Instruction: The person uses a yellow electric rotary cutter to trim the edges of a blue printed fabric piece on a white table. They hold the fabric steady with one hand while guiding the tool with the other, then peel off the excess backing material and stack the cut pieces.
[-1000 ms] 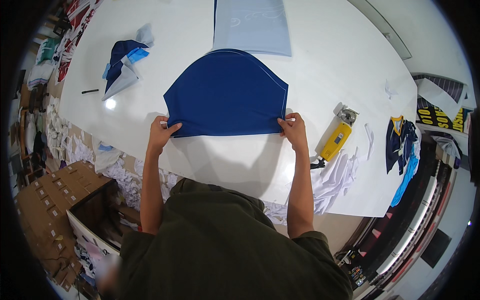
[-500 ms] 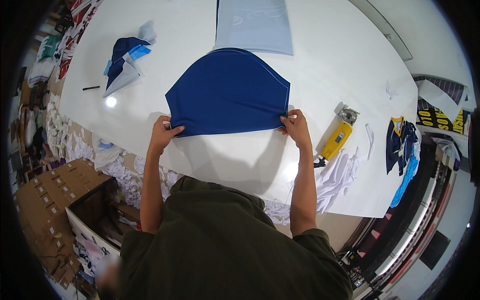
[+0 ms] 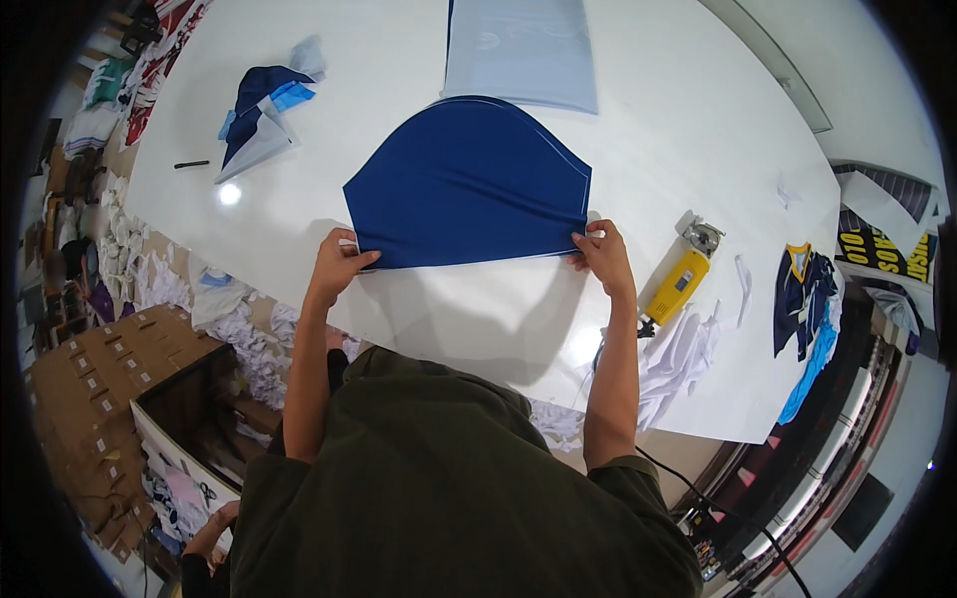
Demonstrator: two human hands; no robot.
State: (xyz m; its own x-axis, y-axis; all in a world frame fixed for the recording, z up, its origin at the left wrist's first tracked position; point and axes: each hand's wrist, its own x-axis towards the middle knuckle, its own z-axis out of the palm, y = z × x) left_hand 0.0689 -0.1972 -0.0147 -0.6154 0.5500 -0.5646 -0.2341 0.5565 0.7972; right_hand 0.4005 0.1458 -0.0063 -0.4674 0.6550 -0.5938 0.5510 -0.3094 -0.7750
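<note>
A dark blue, dome-topped piece of cut fabric, shaped like a sleeve panel (image 3: 469, 184), lies on the white table (image 3: 478, 329). A thin pale line runs along its curved right edge, and shallow creases cross its lower half. My left hand (image 3: 339, 264) pinches the lower left corner between thumb and fingers. At the lower right corner, my right hand (image 3: 605, 257) grips the cloth the same way. Between my hands the straight lower edge is stretched nearly level. A light grey-blue fabric sheet (image 3: 523, 50) lies just beyond the dome's top.
To the right rests a yellow handheld rotary cutter (image 3: 678, 284) beside white scraps (image 3: 683, 359). Dark and blue scraps (image 3: 261, 115) and a black pen (image 3: 191, 164) lie left. Navy garment pieces (image 3: 800, 299) hang over the right edge. Another person's hand (image 3: 211, 531) is at lower left, near cardboard boxes (image 3: 110, 379).
The whole view has shifted slightly, while both hands keep their hold on the blue fabric. Another person's hand shows at lower left, and a black cable appears at lower right.
</note>
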